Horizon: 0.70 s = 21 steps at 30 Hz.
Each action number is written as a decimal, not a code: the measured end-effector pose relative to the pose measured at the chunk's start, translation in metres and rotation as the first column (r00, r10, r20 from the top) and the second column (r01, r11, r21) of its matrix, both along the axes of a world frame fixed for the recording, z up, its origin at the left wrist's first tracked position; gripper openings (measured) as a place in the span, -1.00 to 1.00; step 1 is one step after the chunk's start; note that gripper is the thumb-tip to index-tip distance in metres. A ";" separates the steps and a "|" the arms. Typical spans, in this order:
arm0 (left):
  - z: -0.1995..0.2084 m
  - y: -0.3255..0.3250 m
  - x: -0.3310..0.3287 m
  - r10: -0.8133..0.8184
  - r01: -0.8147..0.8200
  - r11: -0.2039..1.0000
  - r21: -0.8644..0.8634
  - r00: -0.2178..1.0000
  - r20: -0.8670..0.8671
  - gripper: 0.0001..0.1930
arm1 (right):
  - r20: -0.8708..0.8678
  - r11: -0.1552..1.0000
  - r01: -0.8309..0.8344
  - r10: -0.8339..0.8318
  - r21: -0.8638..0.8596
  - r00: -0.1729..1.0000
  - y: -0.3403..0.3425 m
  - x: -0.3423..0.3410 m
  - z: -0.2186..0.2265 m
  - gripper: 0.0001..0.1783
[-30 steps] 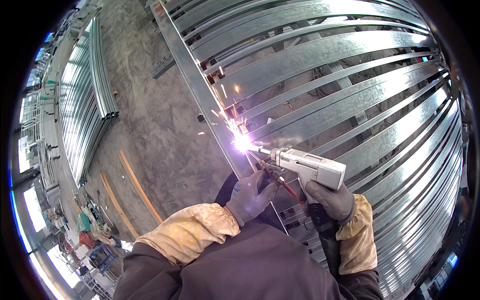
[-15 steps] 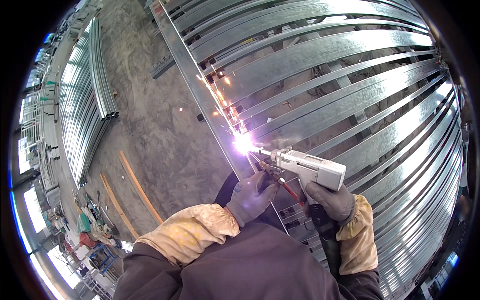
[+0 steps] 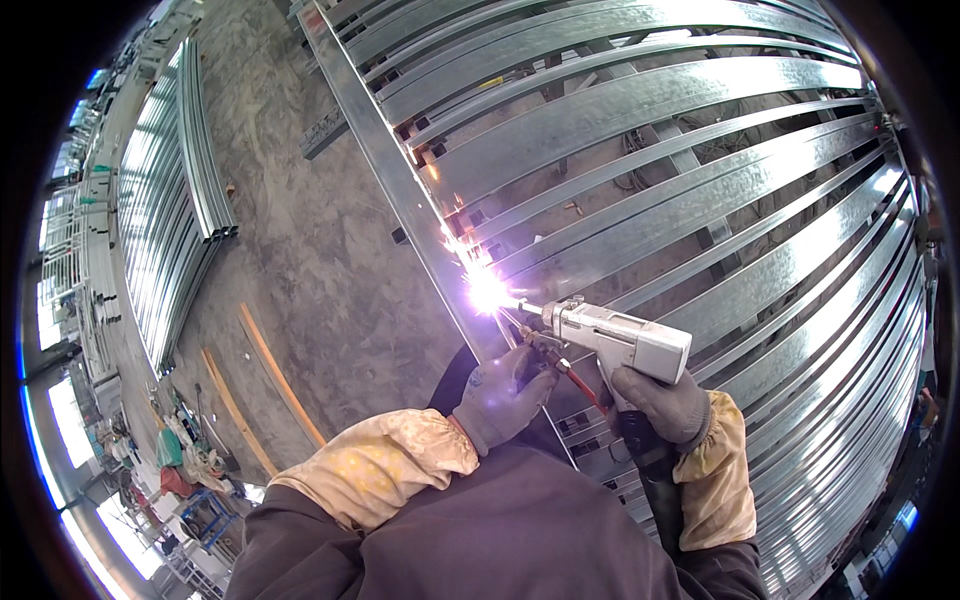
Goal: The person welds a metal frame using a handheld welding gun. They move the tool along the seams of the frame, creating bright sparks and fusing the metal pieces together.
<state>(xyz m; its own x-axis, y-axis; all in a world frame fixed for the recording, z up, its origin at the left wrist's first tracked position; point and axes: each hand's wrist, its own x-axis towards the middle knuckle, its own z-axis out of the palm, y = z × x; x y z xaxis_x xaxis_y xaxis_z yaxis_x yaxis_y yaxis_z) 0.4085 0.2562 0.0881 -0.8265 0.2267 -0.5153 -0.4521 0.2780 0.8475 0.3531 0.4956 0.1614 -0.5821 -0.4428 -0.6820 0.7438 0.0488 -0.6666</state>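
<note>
A white and grey handheld welding gun (image 3: 625,338) is held by my right hand (image 3: 665,400), its gloved fingers wrapped round the grip. From the gun's tip comes a bright white-violet weld flare (image 3: 488,290) at the seam between a long galvanized steel beam (image 3: 400,190) and the ends of the crossing bars (image 3: 660,215). My gloved left hand (image 3: 500,395) lies by the beam just below the flare, fingers curled beside the thin wire feed tube (image 3: 580,382) with its red sleeve. Whether those fingers grip the tube is hidden. A black cable sheath (image 3: 650,470) runs down along my right forearm.
Rows of galvanized bars fill the right side, with gaps between them. On the concrete floor (image 3: 300,230) at left stand stacked steel profiles (image 3: 160,220) and two wooden strips (image 3: 280,375). Sparks scatter along the seam beyond the flare. Assorted gear (image 3: 175,455) sits at lower left.
The spark trail along the seam has become shorter, and fewer sparks fly. Both hands and the welding gun hold nearly the same place.
</note>
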 end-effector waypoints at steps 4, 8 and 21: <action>0.007 0.001 -0.002 -0.013 0.013 1.000 0.013 1.000 0.018 -0.66 | -0.010 1.000 0.000 0.000 -0.001 1.000 0.000 0.000 0.001 -0.48; 0.006 0.002 -0.001 0.005 0.002 0.997 0.080 0.997 -0.081 -0.79 | -0.006 1.000 0.001 -0.001 -0.015 1.000 0.001 0.003 -0.002 -0.52; 0.007 -0.002 -0.002 -0.085 0.084 0.996 0.025 0.995 0.044 -0.61 | -0.018 0.997 -0.016 0.015 -0.074 1.000 0.005 0.004 0.000 -0.67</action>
